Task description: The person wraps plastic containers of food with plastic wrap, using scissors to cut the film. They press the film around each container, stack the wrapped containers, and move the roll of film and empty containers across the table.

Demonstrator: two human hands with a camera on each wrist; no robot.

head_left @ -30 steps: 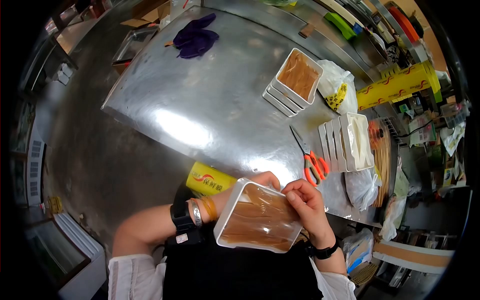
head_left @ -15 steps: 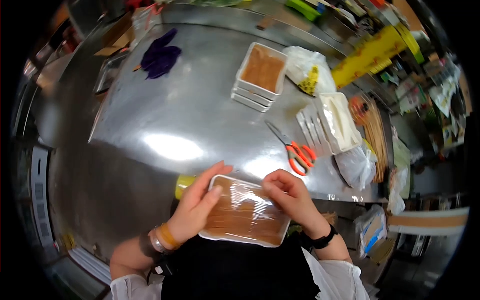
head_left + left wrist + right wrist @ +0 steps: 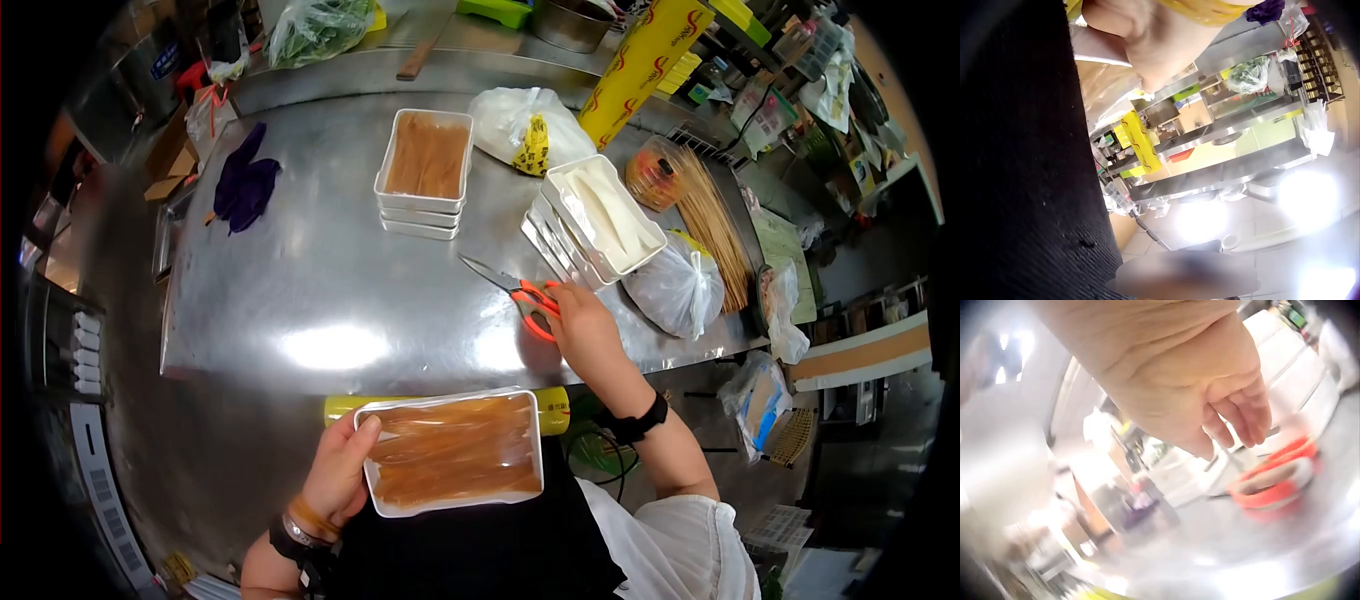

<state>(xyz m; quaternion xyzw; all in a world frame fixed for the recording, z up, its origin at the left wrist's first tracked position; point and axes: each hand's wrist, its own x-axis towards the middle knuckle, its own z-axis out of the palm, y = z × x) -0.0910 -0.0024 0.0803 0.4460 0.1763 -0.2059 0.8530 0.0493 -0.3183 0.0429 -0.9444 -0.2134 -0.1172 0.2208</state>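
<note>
In the head view, my left hand [image 3: 337, 468] grips the left end of a white tray [image 3: 455, 452] of brown strips under clear film, thumb on top. The left wrist view shows part of that hand [image 3: 1160, 40] beside the tray's wrapped side [image 3: 1105, 87]. My right hand [image 3: 592, 335] is at the orange handles of scissors [image 3: 535, 318], which lie on the metal table [image 3: 300, 280] with blades pointing left. In the right wrist view, the right hand [image 3: 1191, 381] has loosely bent fingers just above the handles [image 3: 1272, 487], holding nothing visible.
Behind the scissors stand stacked trays of brown strips [image 3: 430, 155] and stacked trays with white contents [image 3: 605, 215]. White bags [image 3: 530, 120], sticks [image 3: 715, 230] and a yellow roll [image 3: 640, 70] lie further back. Another yellow roll [image 3: 553, 411] lies behind the held tray; a purple cloth [image 3: 245, 185] is at left.
My right hand has left the wrapped tray and moved forward to the scissors. The left hand keeps hold of the tray, now lower and further left. The head view has turned to the right.
</note>
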